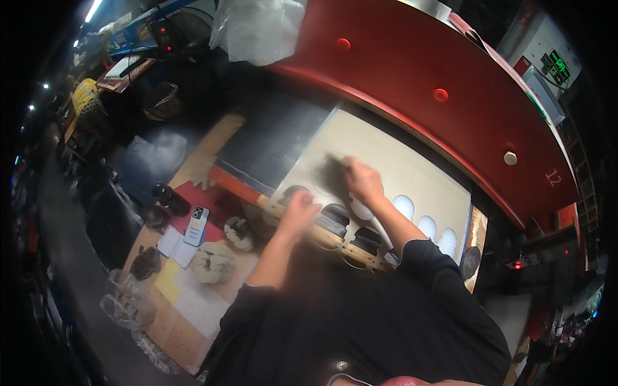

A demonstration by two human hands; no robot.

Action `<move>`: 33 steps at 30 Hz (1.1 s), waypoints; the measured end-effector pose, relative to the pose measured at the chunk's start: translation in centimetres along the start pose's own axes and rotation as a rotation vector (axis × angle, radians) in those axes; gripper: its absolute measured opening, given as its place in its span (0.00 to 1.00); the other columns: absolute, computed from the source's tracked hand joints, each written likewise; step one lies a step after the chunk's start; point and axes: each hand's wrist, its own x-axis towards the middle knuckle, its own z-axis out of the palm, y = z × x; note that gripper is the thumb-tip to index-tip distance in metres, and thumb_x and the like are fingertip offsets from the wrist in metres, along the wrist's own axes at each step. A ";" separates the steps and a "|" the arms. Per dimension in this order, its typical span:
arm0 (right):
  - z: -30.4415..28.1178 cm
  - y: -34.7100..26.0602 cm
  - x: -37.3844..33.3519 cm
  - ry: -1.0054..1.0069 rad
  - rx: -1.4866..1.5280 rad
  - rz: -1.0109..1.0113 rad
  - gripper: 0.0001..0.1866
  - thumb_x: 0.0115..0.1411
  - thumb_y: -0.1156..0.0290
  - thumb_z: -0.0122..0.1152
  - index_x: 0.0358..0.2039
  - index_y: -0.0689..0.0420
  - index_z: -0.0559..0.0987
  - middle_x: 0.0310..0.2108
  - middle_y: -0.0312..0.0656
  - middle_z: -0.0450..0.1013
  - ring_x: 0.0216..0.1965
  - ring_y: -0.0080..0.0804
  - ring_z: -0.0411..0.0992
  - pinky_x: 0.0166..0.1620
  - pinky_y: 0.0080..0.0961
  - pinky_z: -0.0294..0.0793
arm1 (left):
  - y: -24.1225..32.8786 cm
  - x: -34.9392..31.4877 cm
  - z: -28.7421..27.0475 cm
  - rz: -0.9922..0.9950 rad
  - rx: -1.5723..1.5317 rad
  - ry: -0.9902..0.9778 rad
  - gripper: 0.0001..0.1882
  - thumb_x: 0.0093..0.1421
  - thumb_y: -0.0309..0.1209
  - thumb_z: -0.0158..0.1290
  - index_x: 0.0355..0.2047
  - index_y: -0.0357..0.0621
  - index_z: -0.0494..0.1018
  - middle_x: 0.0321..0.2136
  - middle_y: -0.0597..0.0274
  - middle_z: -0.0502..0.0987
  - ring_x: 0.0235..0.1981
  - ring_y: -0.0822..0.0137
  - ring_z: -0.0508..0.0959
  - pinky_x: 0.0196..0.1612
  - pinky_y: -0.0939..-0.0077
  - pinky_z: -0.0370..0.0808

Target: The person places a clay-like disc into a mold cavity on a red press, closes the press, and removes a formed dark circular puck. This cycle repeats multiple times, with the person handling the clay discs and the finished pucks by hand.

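A pale beige sheet (412,164) lies over the work surface in front of me. Several rounded openings run along its near side, some showing white (403,206) and others dark (367,239). My right hand (364,184) is over the middle of the sheet, fingers curled closed beside a dark smeared shape (332,170) that I cannot make out. Close to the sheet's near left edge, next to a dark opening (333,220), hovers or rests my left hand (300,212). Its fingers are blurred by motion, so their grip is unclear.
A wide red machine beam (393,64) spans the far side. On the left side table sit a phone (196,226), a dark bottle (171,198), stacked pale cut pieces (214,262) and papers (199,302). A clear plastic bag (257,29) hangs at the top.
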 end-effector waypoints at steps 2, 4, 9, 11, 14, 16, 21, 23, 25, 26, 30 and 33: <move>0.4 -1.5 -0.9 0.018 0.072 -0.291 0.08 0.56 0.67 0.58 0.36 0.53 0.72 0.32 0.42 0.74 0.36 0.46 0.73 0.35 0.41 0.74 | 1.3 0.4 -0.8 -0.114 -0.149 -0.075 0.14 0.57 0.24 0.57 0.40 0.48 0.66 0.33 0.72 0.66 0.32 0.80 0.64 0.34 0.83 0.63; 0.3 -2.1 -1.2 -0.013 0.108 -0.190 0.10 0.55 0.67 0.60 0.36 0.54 0.72 0.34 0.41 0.74 0.38 0.45 0.73 0.37 0.40 0.74 | 2.4 0.5 -1.0 -0.166 -0.151 -0.075 0.13 0.56 0.24 0.57 0.39 0.52 0.66 0.32 0.75 0.66 0.31 0.82 0.64 0.32 0.85 0.62; 0.0 -1.4 -1.6 -0.074 0.037 -0.264 0.18 0.55 0.69 0.62 0.47 0.55 0.74 0.48 0.45 0.75 0.48 0.45 0.74 0.46 0.37 0.76 | 3.0 0.9 -0.5 -0.146 -0.130 -0.126 0.13 0.56 0.25 0.55 0.40 0.54 0.66 0.31 0.76 0.65 0.31 0.80 0.65 0.31 0.83 0.60; 0.2 -1.3 -1.6 -0.006 0.069 -0.258 0.19 0.54 0.68 0.63 0.47 0.55 0.74 0.47 0.45 0.75 0.47 0.45 0.74 0.45 0.37 0.76 | 2.8 1.5 -0.4 -0.152 -0.218 -0.165 0.14 0.56 0.25 0.54 0.40 0.54 0.66 0.31 0.76 0.65 0.31 0.79 0.65 0.32 0.83 0.61; 0.1 -1.6 -1.6 0.015 0.189 -0.195 0.19 0.53 0.66 0.63 0.46 0.54 0.74 0.45 0.46 0.75 0.44 0.45 0.75 0.43 0.38 0.76 | 2.2 2.6 -0.4 -0.123 -0.369 -0.213 0.14 0.56 0.23 0.52 0.41 0.54 0.66 0.31 0.74 0.65 0.32 0.77 0.66 0.34 0.81 0.62; -0.4 -1.8 -1.9 0.018 0.196 -0.305 0.19 0.54 0.67 0.63 0.46 0.54 0.74 0.43 0.47 0.76 0.43 0.45 0.75 0.42 0.38 0.76 | 1.6 3.1 0.0 -0.055 -0.416 -0.210 0.15 0.57 0.22 0.51 0.42 0.54 0.65 0.31 0.73 0.66 0.33 0.76 0.67 0.36 0.81 0.64; -0.3 -1.0 -1.4 0.023 0.138 -0.247 0.16 0.58 0.66 0.60 0.47 0.54 0.75 0.37 0.47 0.77 0.39 0.47 0.76 0.40 0.38 0.76 | 0.6 3.4 -0.3 -0.034 -0.487 -0.233 0.09 0.59 0.24 0.49 0.39 0.51 0.66 0.36 0.69 0.71 0.34 0.74 0.70 0.39 0.78 0.68; 0.3 0.3 -0.7 0.049 0.196 -0.054 0.15 0.59 0.66 0.58 0.46 0.55 0.75 0.32 0.48 0.77 0.34 0.50 0.76 0.37 0.39 0.76 | 0.3 3.6 -0.6 -0.066 -0.423 -0.206 0.06 0.60 0.25 0.49 0.37 0.50 0.67 0.39 0.67 0.74 0.34 0.73 0.71 0.39 0.78 0.69; 0.3 2.2 0.3 0.111 0.292 0.310 0.14 0.61 0.64 0.56 0.45 0.56 0.74 0.29 0.49 0.77 0.32 0.51 0.76 0.36 0.42 0.74 | 0.2 4.0 -0.8 -0.104 -0.321 -0.182 0.04 0.61 0.26 0.48 0.36 0.49 0.67 0.41 0.63 0.76 0.33 0.71 0.72 0.38 0.76 0.70; -0.2 3.5 0.9 0.219 0.529 0.367 0.14 0.63 0.63 0.56 0.43 0.58 0.73 0.27 0.51 0.76 0.30 0.48 0.77 0.34 0.39 0.74 | 0.2 4.2 -0.8 -0.094 -0.313 -0.161 0.03 0.62 0.27 0.48 0.36 0.48 0.67 0.41 0.62 0.77 0.33 0.70 0.72 0.38 0.76 0.70; -4.5 7.3 0.7 0.398 1.211 0.447 0.12 0.67 0.64 0.53 0.37 0.61 0.73 0.26 0.34 0.72 0.25 0.21 0.68 0.28 0.22 0.69 | 0.6 3.8 -0.5 -0.170 -0.258 -0.073 0.03 0.63 0.29 0.49 0.35 0.44 0.69 0.37 0.58 0.79 0.34 0.67 0.76 0.37 0.72 0.73; -10.8 9.1 -1.3 0.153 0.945 0.503 0.12 0.66 0.64 0.55 0.34 0.60 0.73 0.23 0.35 0.71 0.26 0.20 0.68 0.29 0.21 0.68 | 1.8 1.9 0.7 0.092 0.528 0.202 0.08 0.59 0.32 0.55 0.35 0.42 0.72 0.32 0.60 0.79 0.30 0.66 0.77 0.33 0.70 0.74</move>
